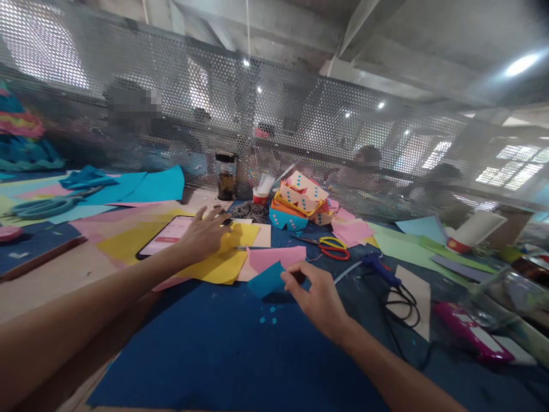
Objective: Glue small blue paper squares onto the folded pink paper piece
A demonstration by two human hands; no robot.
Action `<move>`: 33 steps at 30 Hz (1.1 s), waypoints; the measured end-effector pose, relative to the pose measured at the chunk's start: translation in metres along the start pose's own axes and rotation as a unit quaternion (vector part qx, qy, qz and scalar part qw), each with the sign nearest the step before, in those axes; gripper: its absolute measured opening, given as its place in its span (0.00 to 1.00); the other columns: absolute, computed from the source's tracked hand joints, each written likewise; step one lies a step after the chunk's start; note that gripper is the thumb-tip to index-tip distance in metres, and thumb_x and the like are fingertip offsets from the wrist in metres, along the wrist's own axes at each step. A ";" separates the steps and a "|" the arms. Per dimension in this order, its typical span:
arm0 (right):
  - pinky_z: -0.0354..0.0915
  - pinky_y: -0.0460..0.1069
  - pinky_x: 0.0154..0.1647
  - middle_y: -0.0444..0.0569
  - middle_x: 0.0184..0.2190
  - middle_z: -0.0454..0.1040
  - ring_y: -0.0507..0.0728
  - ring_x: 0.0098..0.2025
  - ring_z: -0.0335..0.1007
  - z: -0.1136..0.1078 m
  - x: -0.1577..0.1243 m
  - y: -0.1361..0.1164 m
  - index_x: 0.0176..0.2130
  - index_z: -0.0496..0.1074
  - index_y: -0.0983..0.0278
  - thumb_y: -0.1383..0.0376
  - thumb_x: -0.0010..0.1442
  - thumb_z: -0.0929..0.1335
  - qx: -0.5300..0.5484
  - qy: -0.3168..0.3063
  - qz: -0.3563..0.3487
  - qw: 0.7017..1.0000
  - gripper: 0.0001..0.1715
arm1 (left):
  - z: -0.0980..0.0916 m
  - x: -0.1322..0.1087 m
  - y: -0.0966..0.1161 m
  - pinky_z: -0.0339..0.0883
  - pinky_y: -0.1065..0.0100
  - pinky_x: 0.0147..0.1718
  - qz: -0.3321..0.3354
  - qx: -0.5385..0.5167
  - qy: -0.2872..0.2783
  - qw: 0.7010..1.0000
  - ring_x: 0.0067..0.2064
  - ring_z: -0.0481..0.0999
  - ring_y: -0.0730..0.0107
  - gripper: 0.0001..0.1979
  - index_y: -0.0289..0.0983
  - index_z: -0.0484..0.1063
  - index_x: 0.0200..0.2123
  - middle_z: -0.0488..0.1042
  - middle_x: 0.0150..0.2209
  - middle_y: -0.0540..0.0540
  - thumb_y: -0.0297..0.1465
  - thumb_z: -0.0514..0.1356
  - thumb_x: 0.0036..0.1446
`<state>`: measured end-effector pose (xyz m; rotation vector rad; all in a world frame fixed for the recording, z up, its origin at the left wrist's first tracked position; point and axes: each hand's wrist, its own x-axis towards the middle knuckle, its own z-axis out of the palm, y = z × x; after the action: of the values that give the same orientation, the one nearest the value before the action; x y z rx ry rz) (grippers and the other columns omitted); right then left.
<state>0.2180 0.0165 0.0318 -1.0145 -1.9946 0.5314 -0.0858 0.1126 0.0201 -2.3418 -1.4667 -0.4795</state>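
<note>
My left hand [205,233] lies fingers-spread on a yellow paper sheet [223,260], right beside a phone [165,237] with a pink-white screen. My right hand [317,294] pinches the edge of a small blue paper piece [266,279] held just above the dark blue sheet [206,349] covering the table. Tiny blue paper scraps [269,316] lie under that piece. A pink paper sheet [274,256] rests between the two hands.
Red-and-yellow scissors [332,247], a blue glue gun [380,269] with black cord, folded dotted paper shapes [300,200], a dark jar [225,176], large teal scissors [43,207] at left, a pink device [472,332] at right. Perforated metal screen [274,114] behind, people beyond it.
</note>
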 end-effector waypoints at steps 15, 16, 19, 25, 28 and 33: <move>0.65 0.45 0.34 0.43 0.27 0.76 0.51 0.30 0.71 0.000 0.002 -0.008 0.33 0.74 0.63 0.61 0.64 0.67 0.090 0.009 0.032 0.995 0.10 | -0.072 -0.024 0.110 0.66 0.63 0.43 -0.098 -0.418 -0.093 0.898 0.43 0.76 0.56 0.17 0.42 0.80 0.38 0.80 0.39 0.47 0.48 0.60 0.57; 0.65 0.45 0.34 0.43 0.27 0.76 0.51 0.30 0.71 0.000 0.002 -0.009 0.33 0.74 0.63 0.61 0.64 0.67 0.093 0.008 0.034 0.995 0.10 | -0.072 -0.028 0.112 0.66 0.62 0.45 -0.095 -0.410 -0.070 0.904 0.45 0.75 0.56 0.17 0.42 0.80 0.38 0.80 0.40 0.46 0.47 0.59 0.58; 0.65 0.45 0.34 0.42 0.25 0.76 0.51 0.29 0.71 0.002 0.002 -0.013 0.32 0.73 0.63 0.60 0.64 0.68 0.105 0.006 0.042 0.994 0.11 | -0.071 -0.035 0.112 0.66 0.60 0.48 -0.082 -0.395 -0.038 0.914 0.48 0.74 0.54 0.18 0.44 0.79 0.45 0.78 0.45 0.45 0.47 0.59 0.59; 0.66 0.45 0.35 0.42 0.26 0.75 0.51 0.30 0.72 0.000 0.004 -0.011 0.32 0.72 0.62 0.59 0.65 0.67 0.096 0.035 0.041 0.994 0.12 | -0.060 -0.038 0.107 0.64 0.55 0.52 -0.027 -0.303 -0.014 0.952 0.52 0.71 0.50 0.21 0.43 0.75 0.49 0.76 0.49 0.41 0.49 0.58 0.60; 0.66 0.45 0.35 0.42 0.25 0.75 0.51 0.29 0.71 -0.005 0.006 -0.005 0.32 0.72 0.62 0.58 0.65 0.67 0.099 0.068 0.056 0.991 0.12 | -0.051 -0.038 0.103 0.61 0.53 0.56 0.003 -0.271 -0.006 0.963 0.57 0.68 0.49 0.20 0.43 0.74 0.51 0.74 0.55 0.42 0.47 0.57 0.61; 0.66 0.45 0.33 0.43 0.26 0.74 0.52 0.29 0.71 -0.010 0.010 0.002 0.34 0.71 0.63 0.56 0.65 0.67 0.122 0.091 0.073 0.986 0.13 | -0.030 -0.036 0.096 0.63 0.53 0.55 0.026 -0.215 -0.003 0.976 0.56 0.70 0.50 0.17 0.42 0.74 0.51 0.74 0.56 0.42 0.41 0.58 0.62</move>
<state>0.2234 0.0262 0.0406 -1.0207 -1.6581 0.7167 -0.0172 0.0314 0.0204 -2.7009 -1.4099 -0.8496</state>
